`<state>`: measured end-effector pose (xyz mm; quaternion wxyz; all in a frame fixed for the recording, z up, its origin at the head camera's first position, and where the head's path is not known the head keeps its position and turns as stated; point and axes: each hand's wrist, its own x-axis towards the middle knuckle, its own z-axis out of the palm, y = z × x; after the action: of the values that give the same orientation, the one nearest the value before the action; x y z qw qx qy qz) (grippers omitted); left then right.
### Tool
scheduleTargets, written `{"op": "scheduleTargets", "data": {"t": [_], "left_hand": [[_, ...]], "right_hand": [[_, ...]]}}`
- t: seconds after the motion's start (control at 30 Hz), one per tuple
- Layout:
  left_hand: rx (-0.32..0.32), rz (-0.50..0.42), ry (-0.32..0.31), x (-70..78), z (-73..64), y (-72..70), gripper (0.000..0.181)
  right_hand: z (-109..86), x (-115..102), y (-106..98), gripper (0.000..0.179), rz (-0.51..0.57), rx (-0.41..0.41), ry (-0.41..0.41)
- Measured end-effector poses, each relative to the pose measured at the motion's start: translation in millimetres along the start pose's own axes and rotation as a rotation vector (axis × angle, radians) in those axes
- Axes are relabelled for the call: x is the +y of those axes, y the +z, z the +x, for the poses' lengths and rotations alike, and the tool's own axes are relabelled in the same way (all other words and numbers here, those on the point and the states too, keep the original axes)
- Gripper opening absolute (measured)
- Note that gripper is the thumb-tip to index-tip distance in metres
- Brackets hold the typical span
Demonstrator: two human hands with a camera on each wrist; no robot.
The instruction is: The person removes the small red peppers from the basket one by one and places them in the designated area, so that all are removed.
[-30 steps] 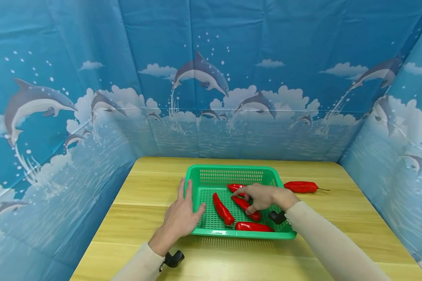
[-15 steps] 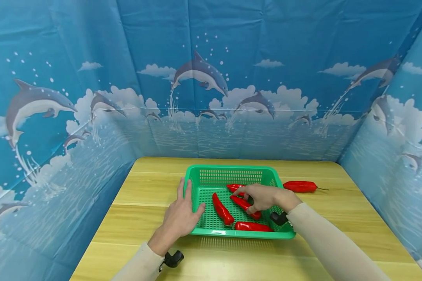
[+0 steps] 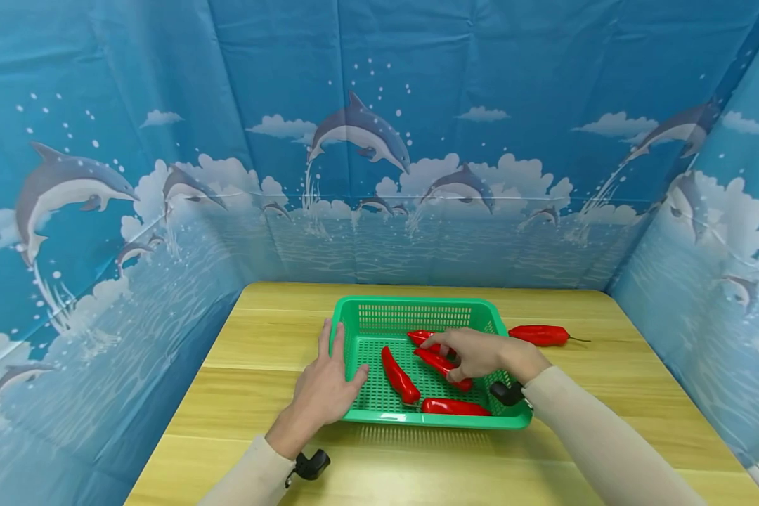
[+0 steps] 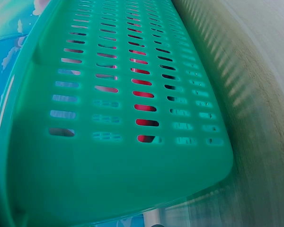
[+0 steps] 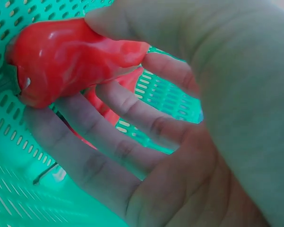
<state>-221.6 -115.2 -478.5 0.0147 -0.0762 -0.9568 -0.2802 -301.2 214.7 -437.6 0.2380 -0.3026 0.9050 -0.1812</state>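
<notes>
Blue dolphin curtain (image 3: 354, 42) at the back & both sides, yellow wood table (image 3: 259, 379) below it, green basket (image 3: 417, 301) set across the table, long sides far & near.

Red pepper (image 3: 435, 362) in my right hand (image 3: 477, 353) is inside the basket, right half. Long axis runs diagonally: narrow tip pointing far-left, blunt stem end near-right. Can't tell if it touches the basket floor. R wrist cam has my thumb on one side of it, fingers half-curled along the other, so it's gripped btwn them; index by the narrow tip. Hand comes over the right wall, back up, forearm in its pale sleeve (image 3: 597, 429) slanting in from near-right.

My left hand (image 3: 327, 388) rests at the basket's left rim: fingers fairly straight & pointing far, thumb stuck out to the right over the inside. No pepper in it.

Other peppers: left pepper (image 3: 400, 377) lies diag., tip far-left, thick end near-right; near pepper (image 3: 455, 407) runs left-right along the near wall; far pepper (image 3: 421, 338) points its tip left, rest hidden behind my R hand. Outside pepper (image 3: 539, 335) sits on the table just right of the basket, lengthwise left-right, stem to the right.
</notes>
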Motion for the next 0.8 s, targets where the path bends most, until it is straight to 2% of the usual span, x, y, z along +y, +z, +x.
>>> {"op": "scheduleTargets", "data": {"t": [0.3,0.8], "left_hand": [[-0.002,0.012,0.001,-0.1,-0.2,-0.1,0.099],[-0.010,0.023,-0.008,-0.7,0.0,-1.2,0.098]], "right_hand": [[-9.3,-8,-4,0.073,0.031,0.019,-0.016],[-22.3,-10,-12,0.073,0.007,0.056,-0.030]]}}
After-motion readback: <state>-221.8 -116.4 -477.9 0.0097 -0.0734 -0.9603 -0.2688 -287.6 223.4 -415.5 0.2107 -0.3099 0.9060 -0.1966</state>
